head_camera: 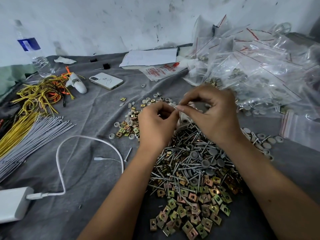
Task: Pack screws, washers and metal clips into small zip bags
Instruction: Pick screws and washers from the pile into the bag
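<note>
While both hands meet above the far edge of the screw heap, stock stands as follows.

Hands: left hand (156,121) and right hand (210,112), fingers curled, fingertips pinched together on a small clear zip bag (183,116); it is mostly hidden behind the hands, so whether it is being filled or sealed cannot be told.

Packed: large pile of filled bags (256,70), far right on the desk (97,111), holding parts as far as the plastic shows. A fair share of the work appears done.

Unpacked: heap of screws (187,163), centre, directly below the hands, mixed with grey caps (212,151); metal clips (190,212) spread near of it; washers (129,116) and more clips scattered left of the hands; more washers at right (265,144). Much remains, by my estimate.

Supply: empty zip bags (301,125), right edge.

Other: phone (106,80), water bottle (32,49), wire bundles (34,108), power bank (13,203) with cable.
</note>
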Demonstrator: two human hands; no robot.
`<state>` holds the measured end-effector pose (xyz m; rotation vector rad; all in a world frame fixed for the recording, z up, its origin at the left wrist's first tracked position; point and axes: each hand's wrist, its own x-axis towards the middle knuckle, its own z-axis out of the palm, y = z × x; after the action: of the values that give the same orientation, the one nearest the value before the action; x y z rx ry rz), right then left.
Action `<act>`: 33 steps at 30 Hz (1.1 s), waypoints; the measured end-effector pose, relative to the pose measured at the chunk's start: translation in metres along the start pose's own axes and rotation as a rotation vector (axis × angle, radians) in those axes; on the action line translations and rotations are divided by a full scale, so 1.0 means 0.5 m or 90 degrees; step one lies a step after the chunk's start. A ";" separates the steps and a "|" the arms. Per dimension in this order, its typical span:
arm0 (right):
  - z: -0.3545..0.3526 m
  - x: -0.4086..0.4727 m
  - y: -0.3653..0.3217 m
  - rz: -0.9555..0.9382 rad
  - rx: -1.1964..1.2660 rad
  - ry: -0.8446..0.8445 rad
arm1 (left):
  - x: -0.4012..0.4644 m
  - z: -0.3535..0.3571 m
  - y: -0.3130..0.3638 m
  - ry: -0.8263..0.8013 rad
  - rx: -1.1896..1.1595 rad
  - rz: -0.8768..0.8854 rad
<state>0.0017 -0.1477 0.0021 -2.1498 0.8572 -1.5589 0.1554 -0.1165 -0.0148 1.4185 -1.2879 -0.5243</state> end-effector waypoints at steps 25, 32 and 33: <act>-0.055 0.002 0.052 0.160 -0.115 -0.284 | 0.013 -0.020 -0.018 0.149 0.157 0.203; -0.053 0.000 0.050 0.204 -0.090 -0.179 | 0.008 -0.011 -0.019 0.092 0.144 0.191; -0.055 0.000 0.052 0.214 -0.113 -0.208 | 0.008 -0.012 -0.019 0.093 0.141 0.189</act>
<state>-0.0309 -0.1655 -0.0043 -2.1563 1.2001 -0.9698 0.1654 -0.1194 -0.0201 1.3837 -1.4384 -0.0772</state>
